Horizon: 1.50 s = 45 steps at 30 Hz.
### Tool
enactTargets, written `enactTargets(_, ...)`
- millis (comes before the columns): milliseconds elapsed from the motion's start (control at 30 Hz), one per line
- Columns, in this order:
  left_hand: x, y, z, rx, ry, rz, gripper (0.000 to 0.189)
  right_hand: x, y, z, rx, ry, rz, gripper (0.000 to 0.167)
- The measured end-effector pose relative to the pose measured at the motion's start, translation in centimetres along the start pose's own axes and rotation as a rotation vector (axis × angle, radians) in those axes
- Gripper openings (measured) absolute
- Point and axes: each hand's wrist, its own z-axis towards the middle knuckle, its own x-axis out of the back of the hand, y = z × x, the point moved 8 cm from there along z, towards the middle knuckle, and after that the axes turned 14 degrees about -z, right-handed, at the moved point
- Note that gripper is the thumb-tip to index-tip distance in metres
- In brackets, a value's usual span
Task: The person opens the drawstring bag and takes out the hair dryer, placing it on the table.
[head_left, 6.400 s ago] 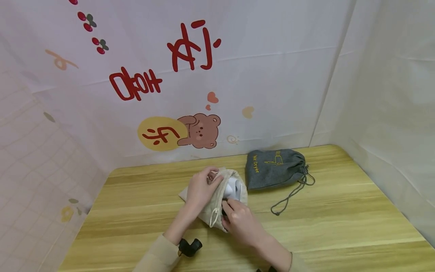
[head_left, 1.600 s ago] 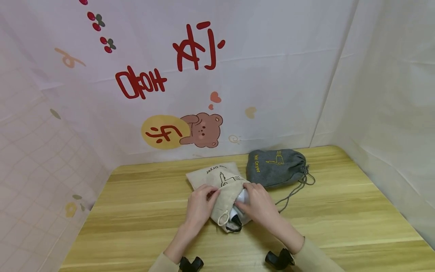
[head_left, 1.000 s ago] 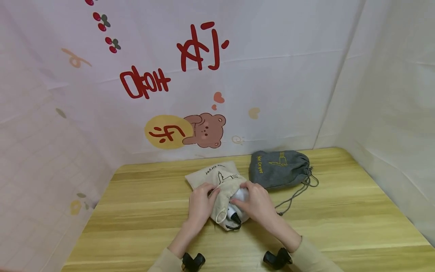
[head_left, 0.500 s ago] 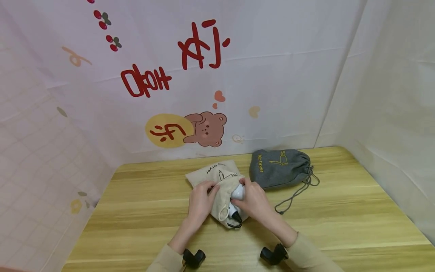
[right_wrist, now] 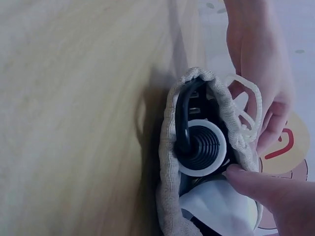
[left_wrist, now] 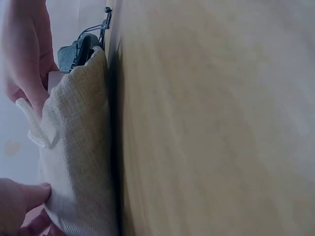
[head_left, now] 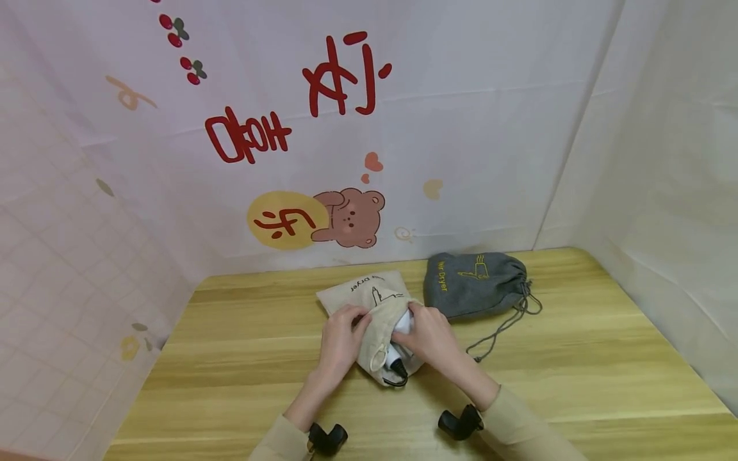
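A beige drawstring bag (head_left: pixel 375 330) printed "Air Dryer" lies on the table with its mouth toward me. In that mouth shows a white hair dryer (right_wrist: pixel 219 206) with its ribbed cord end and a folded black cord (right_wrist: pixel 183 115); the rest is hidden in the cloth. My left hand (head_left: pixel 339 339) pinches the bag's fabric at its left side. At the right side of the mouth, my right hand (head_left: pixel 432 336) grips the rim, its thumb reaching in beside the white body. A pale drawstring loop (head_left: pixel 378 357) hangs by the opening.
A grey drawstring bag (head_left: pixel 475 285), closed and bulging, lies behind and to the right, its cords (head_left: pixel 496 339) trailing forward. The wooden table (head_left: pixel 242 358) meets printed cloth walls at the back and sides.
Several seconds ago the bag's opening faced right with my right hand at it; now it lies print up, mouth toward me. Lately my right hand has only shifted slightly at the rim.
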Motion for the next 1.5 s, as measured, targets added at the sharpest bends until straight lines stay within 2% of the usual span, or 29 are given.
enactTargets(200, 0.5, -0.4, -1.0, 0.075, -0.033, 0.048, 0.013, -0.7, 0.1, 0.4, -0.001, -0.033, -0.019, 0.051)
enactTargets(300, 0.6, -0.3, -1.3, 0.069, -0.048, 0.074, 0.009, -0.9, 0.2, 0.6, -0.009, -0.042, -0.026, 0.051)
enactTargets(467, 0.5, 0.0, -1.1, 0.051, -0.067, 0.063, 0.004, -1.3, 0.6, 0.8, -0.035, -0.076, -0.034, 0.062)
enactTargets(667, 0.3, 0.1, -1.3, 0.035, -0.088, 0.050, 0.010, -1.2, 1.0, 0.8, -0.073, -0.062, -0.009, 0.069)
enactTargets(733, 0.4, 0.1, -1.4, 0.030, -0.076, 0.054, 0.011, -1.0, 1.1, 0.8, -0.079, -0.043, 0.006, 0.070)
enactTargets(900, 1.0, 0.1, -1.4, 0.018, 0.002, 0.085, 0.010, 0.0, 1.3, 0.6, -0.125, -0.020, 0.034, 0.071)
enactTargets(1100, 1.4, -0.1, -0.7, 0.020, 0.033, 0.112, 0.009, 0.5, 1.5, 0.2, -0.166, -0.058, 0.069, 0.070)
enactTargets(1300, 1.2, -0.4, -0.4, -0.001, -0.013, 0.087, 0.006, 0.0, 1.8, -0.3, -0.160, -0.089, 0.051, 0.071)
enactTargets(1500, 1.0, -0.9, -0.3, 0.040, -0.073, 0.021, 0.007, -0.7, 1.5, -0.6, -0.148, -0.097, 0.034, 0.074)
